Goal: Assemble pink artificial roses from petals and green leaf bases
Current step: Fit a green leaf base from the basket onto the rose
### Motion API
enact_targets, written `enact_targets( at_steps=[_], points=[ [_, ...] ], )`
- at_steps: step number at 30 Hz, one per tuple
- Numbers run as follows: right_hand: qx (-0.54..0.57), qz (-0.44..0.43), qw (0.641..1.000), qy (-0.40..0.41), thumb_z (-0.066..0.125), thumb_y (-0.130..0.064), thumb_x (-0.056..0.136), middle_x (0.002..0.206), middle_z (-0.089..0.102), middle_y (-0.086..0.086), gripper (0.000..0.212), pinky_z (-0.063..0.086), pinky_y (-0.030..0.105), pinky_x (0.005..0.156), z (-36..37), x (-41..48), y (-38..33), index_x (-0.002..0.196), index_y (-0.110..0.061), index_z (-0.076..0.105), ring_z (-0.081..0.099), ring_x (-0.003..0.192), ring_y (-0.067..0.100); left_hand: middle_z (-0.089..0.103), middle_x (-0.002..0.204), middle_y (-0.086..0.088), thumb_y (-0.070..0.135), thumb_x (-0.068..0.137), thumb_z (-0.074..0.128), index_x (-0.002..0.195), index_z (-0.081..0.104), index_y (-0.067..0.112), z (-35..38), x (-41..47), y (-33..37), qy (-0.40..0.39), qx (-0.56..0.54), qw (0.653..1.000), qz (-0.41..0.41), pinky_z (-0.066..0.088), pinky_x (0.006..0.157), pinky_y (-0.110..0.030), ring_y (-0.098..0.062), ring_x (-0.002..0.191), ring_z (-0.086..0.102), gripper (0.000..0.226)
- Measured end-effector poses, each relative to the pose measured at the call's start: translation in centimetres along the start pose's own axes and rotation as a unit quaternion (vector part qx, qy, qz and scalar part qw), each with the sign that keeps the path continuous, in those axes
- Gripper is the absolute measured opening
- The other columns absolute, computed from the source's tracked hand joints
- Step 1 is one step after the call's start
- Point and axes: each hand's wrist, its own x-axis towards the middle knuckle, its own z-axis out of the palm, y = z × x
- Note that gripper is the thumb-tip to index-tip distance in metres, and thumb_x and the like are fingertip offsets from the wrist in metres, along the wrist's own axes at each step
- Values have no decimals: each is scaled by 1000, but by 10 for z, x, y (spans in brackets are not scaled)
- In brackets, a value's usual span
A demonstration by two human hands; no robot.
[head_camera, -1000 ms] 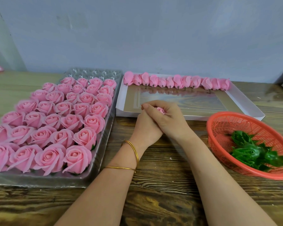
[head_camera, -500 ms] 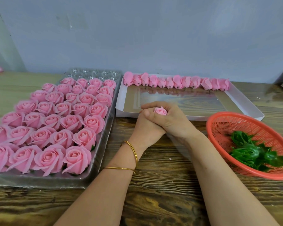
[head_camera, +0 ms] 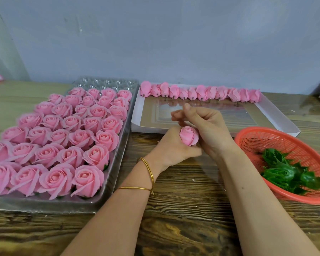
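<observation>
Pink rose bud (head_camera: 188,135) at table (head_camera: 183,209) centre, left hand (head_camera: 171,147) fingers curled round its base, which is hidden. Right hand (head_camera: 209,128) curled against the bud's right side; pinching or not, can't tell. Tray (head_camera: 107,198) of finished roses (head_camera: 63,135) at left edge. White box (head_camera: 137,124) behind hands, spare buds (head_camera: 199,92) along its far edge. Red basket (head_camera: 248,141) of green leaf bases (head_camera: 288,172) at right edge.

No text, label, brand, number or sign can be read on anything in view
</observation>
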Motion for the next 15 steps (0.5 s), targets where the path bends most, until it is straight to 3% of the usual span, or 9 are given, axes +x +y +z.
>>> enact_targets(
  at_steps=[5,8,11,15],
  points=[
    [-2,13,998,-57,73,-26,70,79,75,11,15,58,28,77,0,-3,-2,65,-12,77,71,81,19,39,51,0,-19,75,59,61,49,9,-2,1,-2,-58,-103,992,-46,29,42,-17,-7,44,37,32],
    [-14,15,998,-67,75,-26,69,78,75,11,14,57,26,72,0,-3,-2,64,-14,77,71,79,18,34,60,-4,-21,77,56,84,55,2,-2,1,-1,-67,-130,987,-60,26,42,-17,-7,47,35,24],
    [-39,6,997,-62,78,-29,66,78,75,13,14,56,32,74,1,-4,-3,64,-16,78,70,80,24,34,63,-5,-23,78,54,91,55,-1,-2,1,-1,-69,-150,984,-68,23,42,-18,-7,46,34,26],
    [-53,-7,996,-74,79,-29,65,78,75,13,10,55,38,78,1,-5,-3,65,-20,79,67,83,30,35,64,-6,-25,78,52,101,51,-20,-2,1,0,-67,-170,980,-75,21,42,-18,-9,46,33,24]
  ],
)
